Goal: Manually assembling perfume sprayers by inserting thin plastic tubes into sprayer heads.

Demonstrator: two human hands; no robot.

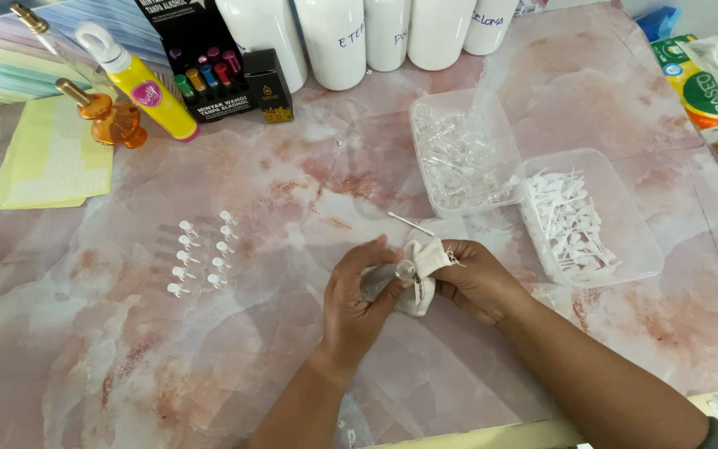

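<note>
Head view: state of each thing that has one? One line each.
left hand: gripping a small clear vial
small clear vial: held, mouth against the white cloth
right hand: holding the white cloth
white cloth: bunched, pressed to the vial
left clear tub: lidless, filled with clear parts
right clear tub: lidless, holding white plastic parts
small vials: laid on the table in two rows
yellow bottle: lying tilted, capped

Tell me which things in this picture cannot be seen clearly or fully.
- Small clear vial, head view: mostly hidden by the left hand and white cloth.
- Right hand: fingertips hidden under the cloth.
- White bottles: tops cut off by the upper edge.
- Clear parts in the left tray: too small and tangled to count.
- Tissue pack: partly cut off at the right edge.
</note>
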